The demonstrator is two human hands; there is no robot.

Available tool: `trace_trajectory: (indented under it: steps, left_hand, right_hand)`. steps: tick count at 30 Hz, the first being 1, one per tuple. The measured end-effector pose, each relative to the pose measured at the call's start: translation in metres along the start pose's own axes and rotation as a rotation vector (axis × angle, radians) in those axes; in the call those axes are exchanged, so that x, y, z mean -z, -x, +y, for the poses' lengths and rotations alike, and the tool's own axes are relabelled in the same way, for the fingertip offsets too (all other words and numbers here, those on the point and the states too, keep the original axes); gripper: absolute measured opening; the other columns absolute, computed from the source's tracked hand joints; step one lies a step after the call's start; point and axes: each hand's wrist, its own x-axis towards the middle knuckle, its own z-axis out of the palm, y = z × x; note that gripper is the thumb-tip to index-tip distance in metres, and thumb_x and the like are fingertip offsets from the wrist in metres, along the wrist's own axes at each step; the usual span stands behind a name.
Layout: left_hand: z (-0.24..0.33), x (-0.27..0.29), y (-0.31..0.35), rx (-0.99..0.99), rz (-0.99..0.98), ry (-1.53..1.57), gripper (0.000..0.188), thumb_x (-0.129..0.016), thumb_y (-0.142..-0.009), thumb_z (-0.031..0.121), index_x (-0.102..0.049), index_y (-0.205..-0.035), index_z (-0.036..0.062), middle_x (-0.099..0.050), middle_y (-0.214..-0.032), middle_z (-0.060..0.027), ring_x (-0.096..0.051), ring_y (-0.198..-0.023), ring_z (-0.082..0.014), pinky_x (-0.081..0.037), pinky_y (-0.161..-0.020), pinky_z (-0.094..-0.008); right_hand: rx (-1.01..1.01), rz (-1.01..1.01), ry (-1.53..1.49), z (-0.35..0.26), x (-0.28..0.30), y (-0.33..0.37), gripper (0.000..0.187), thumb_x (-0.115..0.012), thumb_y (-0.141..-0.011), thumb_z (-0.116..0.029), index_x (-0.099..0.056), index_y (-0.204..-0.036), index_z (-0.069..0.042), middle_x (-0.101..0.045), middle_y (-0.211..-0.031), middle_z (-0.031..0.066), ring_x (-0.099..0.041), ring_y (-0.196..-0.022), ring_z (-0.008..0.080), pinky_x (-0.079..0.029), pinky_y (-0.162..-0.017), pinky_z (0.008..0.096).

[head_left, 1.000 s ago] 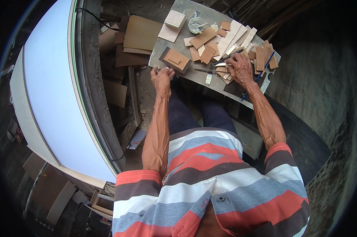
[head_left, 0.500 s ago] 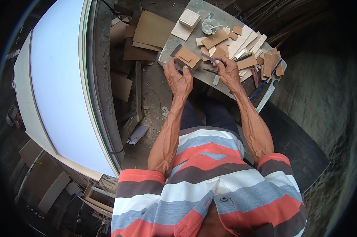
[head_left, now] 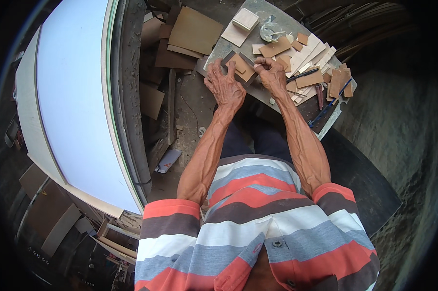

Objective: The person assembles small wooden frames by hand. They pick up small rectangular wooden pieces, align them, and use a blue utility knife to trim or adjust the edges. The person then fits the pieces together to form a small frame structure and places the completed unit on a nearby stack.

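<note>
A small brown board (head_left: 244, 69) with a little raised block on top lies near the front left edge of the work table (head_left: 272, 99). Dark strips border its sides. My left hand (head_left: 226, 90) is open, its fingers spread and resting at the board's left side. My right hand (head_left: 273, 77) pinches the end of a dark strip (head_left: 247, 59) lying along the board's right side. The hand partly hides that strip. Right of this hand, a black pen (head_left: 303, 74) lies on the loose wood pieces.
Pale wood slats (head_left: 308, 53) and brown offcuts (head_left: 276, 47) are heaped on the table's right. A cup with whitish contents (head_left: 271, 31) and a stacked pale block (head_left: 245, 19) stand at the back. A large white panel (head_left: 76, 97) fills the left side; brown sheets (head_left: 194, 29) lean beyond it.
My right hand has moved left, bringing the dark strip from beside the board to its right side. My left hand has spread and moved over the board's edge. The view has shifted slightly.
</note>
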Motion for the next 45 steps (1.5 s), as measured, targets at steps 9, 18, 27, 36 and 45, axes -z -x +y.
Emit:
trace_trajectory:
  steps: [9,18,27,36,45]
  left_hand:
    - [-0.011,-0.004,0.004,-0.026,-0.154,-0.054,0.066,-0.059,-0.067,0.002,-0.049,-0.131,0.0157,-0.029,-0.143,-0.0096,-0.019,-0.136,-0.0394,-0.020,-0.101,-0.0706]
    - [-0.010,-0.005,0.001,-0.168,-0.205,-0.132,0.071,-0.056,-0.071,0.002,-0.045,-0.138,0.0214,-0.028,-0.148,-0.0022,-0.013,-0.140,-0.0392,-0.011,-0.099,-0.0779]
    - [-0.008,-0.007,-0.005,-0.240,-0.280,-0.228,0.069,-0.056,-0.076,0.006,-0.039,-0.142,0.0166,-0.028,-0.151,0.0023,-0.010,-0.143,-0.0379,-0.005,-0.098,-0.0808]
    - [-0.013,-0.007,-0.004,-0.241,-0.309,-0.259,0.069,-0.053,-0.079,0.008,-0.034,-0.145,0.0154,-0.023,-0.154,0.0023,-0.008,-0.144,-0.0377,-0.004,-0.099,-0.0804]
    - [-0.011,-0.005,-0.006,-0.220,-0.348,-0.236,0.074,-0.057,-0.076,0.007,-0.034,-0.146,0.0170,-0.017,-0.156,-0.0013,-0.008,-0.145,-0.0366,-0.005,-0.100,-0.0793]
  right_hand:
    - [0.001,0.008,0.009,0.005,-0.007,-0.001,0.025,-0.066,-0.077,-0.026,-0.072,-0.095,-0.009,-0.070,-0.081,0.0066,-0.065,-0.077,0.0188,-0.050,-0.072,0.0315]
    - [-0.012,0.114,0.117,-0.005,-0.016,0.007,0.026,-0.065,-0.077,-0.028,-0.073,-0.092,-0.008,-0.070,-0.080,0.0106,-0.066,-0.076,0.0235,-0.050,-0.073,0.0339]
    - [0.205,0.192,0.229,0.025,-0.006,0.002,0.028,-0.062,-0.078,-0.024,-0.072,-0.098,-0.006,-0.069,-0.087,0.0144,-0.067,-0.081,0.0289,-0.051,-0.078,0.0373]
    - [0.130,0.083,0.257,0.009,0.003,0.026,0.026,-0.066,-0.077,-0.020,-0.070,-0.098,-0.005,-0.068,-0.089,0.0128,-0.067,-0.081,0.0269,-0.051,-0.078,0.0369]
    - [0.128,0.158,0.320,0.009,-0.006,0.024,0.022,-0.070,-0.076,-0.021,-0.070,-0.091,-0.005,-0.068,-0.085,0.0104,-0.066,-0.079,0.0256,-0.051,-0.073,0.0365]
